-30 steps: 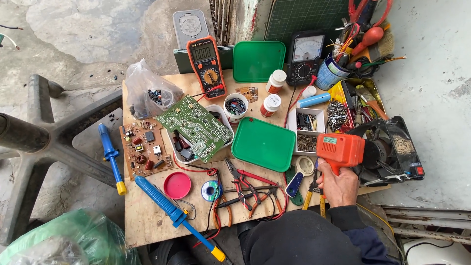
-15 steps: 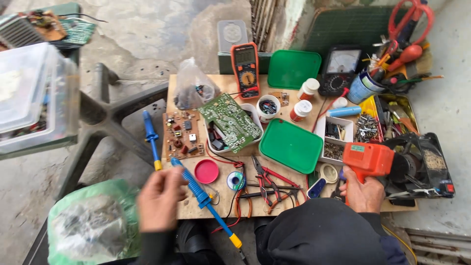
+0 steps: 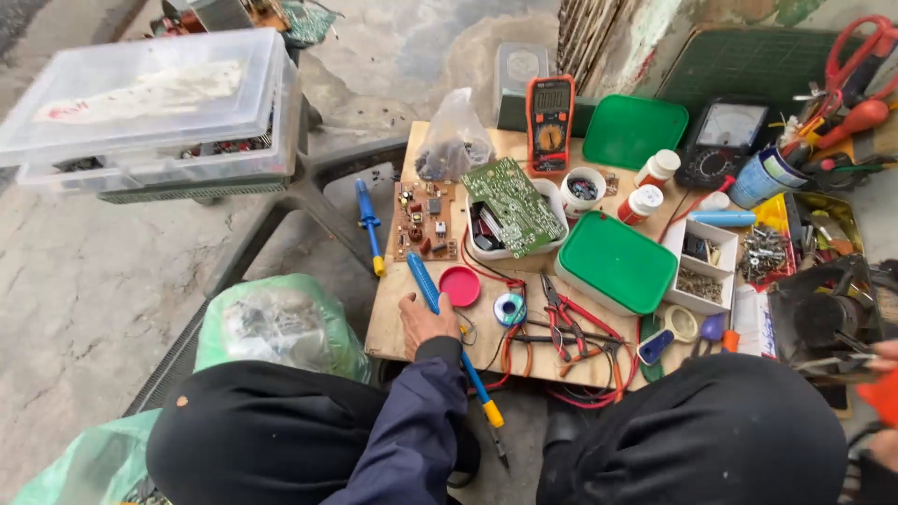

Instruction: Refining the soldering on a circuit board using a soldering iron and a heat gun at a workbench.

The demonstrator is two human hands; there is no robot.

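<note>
The head view is filled by a small wooden board table crowded with tools. At lower centre, the left hand is laid palm down on the table edge, fingers loosely spread, resting against the long blue-handled soldering iron with a yellow collar; whether it is gripped cannot be told. At the right edge, only a sliver of the right hand is seen beside an orange tool body, and its fingers cannot be judged.

A white oblong tub at centre is seen to hold dark parts, with a green circuit board leaned across it. A small white round cup is filled with dark bits. A white divided box at centre right is loaded with small metal parts. A closed green-lidded box is set between them. A clear plastic bag of dark components is placed at the table's far left corner. At upper left, a clear lidded storage bin with a pale label on its lid is stacked over a chair base.

Two white bottles with red bands are stood near an orange multimeter. A brown circuit board, a red round lid, a solder spool and red-handled pliers are lain around the hand. A blue screwdriver is left just off the table's left side.
</note>
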